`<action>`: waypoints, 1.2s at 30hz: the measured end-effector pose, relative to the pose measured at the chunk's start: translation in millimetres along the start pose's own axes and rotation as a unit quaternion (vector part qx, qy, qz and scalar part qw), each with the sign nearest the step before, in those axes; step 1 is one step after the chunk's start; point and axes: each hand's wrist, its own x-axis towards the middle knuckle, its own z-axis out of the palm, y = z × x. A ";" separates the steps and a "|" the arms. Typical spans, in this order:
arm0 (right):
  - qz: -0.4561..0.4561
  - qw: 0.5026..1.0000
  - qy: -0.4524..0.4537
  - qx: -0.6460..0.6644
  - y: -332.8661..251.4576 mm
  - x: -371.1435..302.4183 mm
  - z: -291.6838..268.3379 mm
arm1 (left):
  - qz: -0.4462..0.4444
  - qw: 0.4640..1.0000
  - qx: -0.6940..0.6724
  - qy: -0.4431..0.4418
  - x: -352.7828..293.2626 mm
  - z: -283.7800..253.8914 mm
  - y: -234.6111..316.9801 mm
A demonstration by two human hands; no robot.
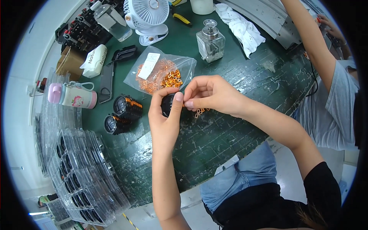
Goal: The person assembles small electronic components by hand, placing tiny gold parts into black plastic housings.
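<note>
My left hand [164, 119] is closed round a black round part [166, 104], with the thumb across its near side. Fingers of my right hand [216, 94] pinch at the part's right edge, where a bit of a small orange piece [183, 104] shows; the fingertips hide most of it. Several loose copper-coloured links [200, 113] lie on the table just below my right hand. Beyond my hands is a clear plastic bag [186, 61] of orange and copper-coloured links with a white label. Left of my left hand stand two stacks of black round parts [128, 107] with orange edges.
On the green table [230, 134] are a white fan [147, 15], a glass pump bottle [211, 44], a white cloth [243, 30], a phone [107, 82] and a pink-lidded cup [74, 95]. Stacked clear trays [88, 172] stand at left. Another person's arm [312, 42] reaches in at right.
</note>
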 end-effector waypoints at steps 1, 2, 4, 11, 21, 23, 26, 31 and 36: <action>-0.008 1.000 0.002 0.011 -3.6 -1.7 0.5 | -0.033 0.998 -0.060 -0.002 -0.4 -1.3 4.0; -0.016 1.000 0.004 0.024 -6.2 -3.0 1.5 | -0.067 0.991 -0.119 -0.004 -1.0 -2.9 5.8; -0.012 0.999 0.027 0.016 -11.4 -2.0 -0.1 | -0.054 0.990 -0.126 -0.009 -0.8 -7.0 3.7; -0.042 0.982 0.106 -0.150 -19.7 1.7 -22.7 | -0.041 0.996 -0.076 0.035 0.5 -5.5 3.8; -0.003 0.897 -0.023 -0.442 -21.6 -6.0 -29.9 | 0.057 0.994 -0.027 0.090 1.1 -2.8 2.1; -0.002 0.889 -0.031 -0.456 -20.8 -6.7 -28.4 | 0.046 0.995 -0.026 0.083 0.5 -1.2 0.1; -0.007 0.878 -0.033 -0.478 -19.8 -7.1 -24.1 | 0.077 0.992 0.040 0.089 4.3 1.9 -13.0; 0.001 0.850 -0.039 -0.525 -22.3 -8.7 -18.0 | 0.051 0.968 0.245 0.031 -2.0 0.8 -5.3; -0.006 0.844 -0.034 -0.536 -19.6 -9.0 -17.6 | 0.015 0.948 0.319 -0.006 -5.8 1.3 3.4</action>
